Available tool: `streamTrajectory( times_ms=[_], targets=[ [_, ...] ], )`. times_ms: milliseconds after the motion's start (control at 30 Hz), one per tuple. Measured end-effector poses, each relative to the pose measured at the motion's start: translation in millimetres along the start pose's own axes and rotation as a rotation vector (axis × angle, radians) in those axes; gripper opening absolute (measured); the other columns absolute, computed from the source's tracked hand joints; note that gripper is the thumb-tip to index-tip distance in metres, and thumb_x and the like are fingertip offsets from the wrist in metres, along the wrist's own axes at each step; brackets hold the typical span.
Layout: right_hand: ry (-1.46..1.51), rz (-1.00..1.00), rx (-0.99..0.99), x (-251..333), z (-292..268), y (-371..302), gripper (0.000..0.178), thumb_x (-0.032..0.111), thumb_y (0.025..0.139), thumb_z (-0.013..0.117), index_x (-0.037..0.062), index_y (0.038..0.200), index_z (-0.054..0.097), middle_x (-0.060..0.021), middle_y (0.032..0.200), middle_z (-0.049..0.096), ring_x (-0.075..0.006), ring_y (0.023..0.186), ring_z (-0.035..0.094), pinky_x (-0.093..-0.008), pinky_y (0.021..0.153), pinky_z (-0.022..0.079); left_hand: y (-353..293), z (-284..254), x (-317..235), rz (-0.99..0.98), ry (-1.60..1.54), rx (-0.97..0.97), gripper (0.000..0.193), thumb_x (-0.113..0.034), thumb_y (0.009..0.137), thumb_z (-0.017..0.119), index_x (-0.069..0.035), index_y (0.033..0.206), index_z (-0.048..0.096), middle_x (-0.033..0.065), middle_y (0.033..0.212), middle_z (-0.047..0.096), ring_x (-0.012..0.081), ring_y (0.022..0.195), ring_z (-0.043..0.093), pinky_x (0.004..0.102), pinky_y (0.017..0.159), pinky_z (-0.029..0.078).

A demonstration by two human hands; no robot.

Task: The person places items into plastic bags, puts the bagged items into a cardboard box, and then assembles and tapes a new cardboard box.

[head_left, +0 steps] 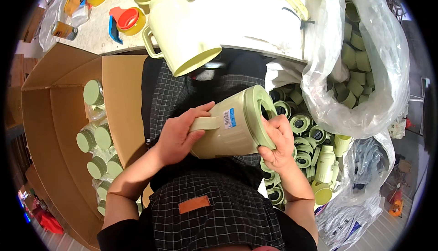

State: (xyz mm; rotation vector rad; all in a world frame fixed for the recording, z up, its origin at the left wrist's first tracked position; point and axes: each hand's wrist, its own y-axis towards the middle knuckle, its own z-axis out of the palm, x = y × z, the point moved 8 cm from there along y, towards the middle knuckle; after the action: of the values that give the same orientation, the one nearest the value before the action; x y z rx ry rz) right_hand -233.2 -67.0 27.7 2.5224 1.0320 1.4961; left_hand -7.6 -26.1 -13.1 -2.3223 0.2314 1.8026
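Observation:
A beige-green thermos jug [219,137] lies tilted across my lap, with a blue-and-white barcode sticker on its side. My left hand [180,132] is wrapped round its handle side, the fingers over the body near the handle [205,123]. At the other end sits a green collar [256,119] with an opening in it. My right hand [277,144] grips that collar, thumb on the rim and some fingers curled into the opening. How firmly the collar sits on the body I cannot tell.
An open pale green jug shell [178,36] overhangs the table edge [114,43]. Left is a cardboard box [64,137] with several green-capped flasks [104,137]. Right are piled green collars [301,123], a small flask [325,164] and a plastic bag [319,77] of green cups [356,59].

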Motion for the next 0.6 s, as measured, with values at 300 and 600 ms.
streamTrajectory(
  times_ms=[300, 600],
  targets=[
    [0.171, 0.186, 0.219, -24, -23, 44, 0.073, 0.062, 0.097, 0.047, 0.001, 0.136, 0.058, -0.0158, 0.125, 0.058, -0.0255, 0.12, 0.053, -0.0374, 0.108, 0.037, -11, 18, -10, 0.066, 0.229, -0.147, 0.044, -0.011, 0.088, 0.068, -0.003, 0.127, 0.05, 0.0229, 0.146, 0.049, 0.0401, 0.097, 0.067, 0.0411, 0.078, 0.056],
    [0.364, -0.011, 0.24, -35, 20, 84, 0.098, 0.078, 0.094, 0.025, -0.0018, 0.148, 0.043, -0.0212, 0.151, 0.044, -0.0299, 0.14, 0.041, -0.0446, 0.116, 0.028, -12, 29, -15, 0.065, 0.276, -0.007, 0.047, -0.007, 0.084, 0.07, -0.002, 0.127, 0.053, 0.0239, 0.149, 0.045, 0.0424, 0.11, 0.063, 0.0398, 0.089, 0.055]
  ],
)
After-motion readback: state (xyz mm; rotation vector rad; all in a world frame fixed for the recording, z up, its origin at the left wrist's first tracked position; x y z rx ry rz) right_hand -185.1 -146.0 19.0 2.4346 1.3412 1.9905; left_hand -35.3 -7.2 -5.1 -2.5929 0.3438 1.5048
